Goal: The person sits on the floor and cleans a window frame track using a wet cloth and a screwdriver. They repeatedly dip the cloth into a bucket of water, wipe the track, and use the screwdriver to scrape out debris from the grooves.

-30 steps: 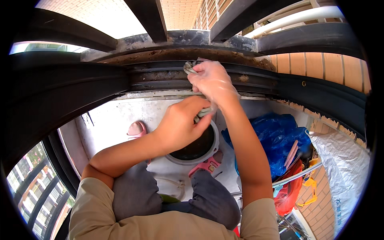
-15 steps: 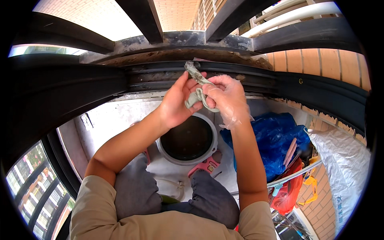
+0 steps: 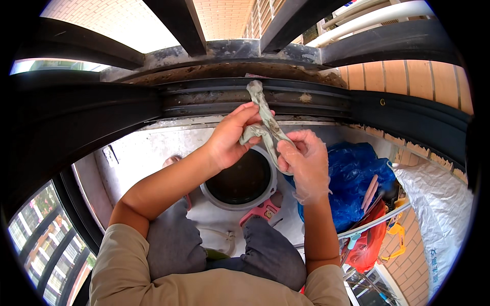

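A twisted grey-green wet rag [image 3: 263, 120] hangs between both hands, its upper end reaching up toward the dirty window track [image 3: 224, 97]. My left hand [image 3: 232, 135] grips the rag's looped middle. My right hand [image 3: 303, 163], in a thin clear plastic glove, holds the rag's lower end. Both hands hover above a round white basin [image 3: 240, 181] with dark water in it, below me on the pale floor.
A dark metal window frame [image 3: 102, 109] with bars runs across the top. A blue plastic bag [image 3: 354, 178] and a white sack [image 3: 434, 204] lie to the right, with red and orange items [image 3: 370, 239] below. Pink slippers [image 3: 263, 210] show on my feet near the basin.
My hands have come down from the window track, drawing the rag out between them. The right hand has dropped lower and away from the left, above the basin.
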A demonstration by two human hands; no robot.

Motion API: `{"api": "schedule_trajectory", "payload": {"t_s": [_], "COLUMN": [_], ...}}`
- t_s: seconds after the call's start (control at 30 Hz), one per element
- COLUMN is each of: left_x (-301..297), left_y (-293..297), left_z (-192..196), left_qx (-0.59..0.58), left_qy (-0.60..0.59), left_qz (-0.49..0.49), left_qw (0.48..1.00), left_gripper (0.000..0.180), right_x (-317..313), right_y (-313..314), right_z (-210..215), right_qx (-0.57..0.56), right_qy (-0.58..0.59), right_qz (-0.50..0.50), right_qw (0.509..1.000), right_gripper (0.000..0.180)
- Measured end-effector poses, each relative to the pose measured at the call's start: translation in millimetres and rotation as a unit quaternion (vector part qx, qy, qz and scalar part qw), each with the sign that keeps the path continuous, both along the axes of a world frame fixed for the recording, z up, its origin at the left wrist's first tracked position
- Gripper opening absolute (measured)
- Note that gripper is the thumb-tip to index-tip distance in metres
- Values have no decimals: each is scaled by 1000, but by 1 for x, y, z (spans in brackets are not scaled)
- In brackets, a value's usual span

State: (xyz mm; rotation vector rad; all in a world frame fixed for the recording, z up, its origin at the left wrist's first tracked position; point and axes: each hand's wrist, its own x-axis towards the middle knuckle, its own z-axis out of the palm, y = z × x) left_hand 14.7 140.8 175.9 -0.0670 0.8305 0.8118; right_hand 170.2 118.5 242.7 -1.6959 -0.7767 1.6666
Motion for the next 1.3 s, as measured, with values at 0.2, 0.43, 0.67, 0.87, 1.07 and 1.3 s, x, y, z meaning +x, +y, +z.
{"api": "schedule_trajectory", "payload": {"t_s": [0.2,0.43,0.67,0.87,1.07,1.3], "left_x": [3,3,-20,-26,-27,-10], "left_y": [-8,-26,-61,-106,-154,-173], "left_z": [-4,-4,-3,-47,-124,-177], "left_qx": [5,125,82,133,310,247], "left_qy": [-50,35,53,193,512,565], "left_qz": [-23,-119,-183,-178,-336,-433], "left_qw": [998,984,978,956,727,657], "left_gripper": [26,27,33,17,30,30], "right_x": [13,35,35,23,18,-10], "right_y": [-16,-32,-84,-142,-160,-159], "right_z": [17,43,25,-54,-162,-213], "right_qx": [-2,-85,-215,-167,81,227], "right_qy": [8,95,158,90,-341,-441], "right_qz": [-4,-24,46,112,245,480], "right_qw": [1000,992,963,975,904,723], "right_gripper": [15,17,17,25,18,14]}}
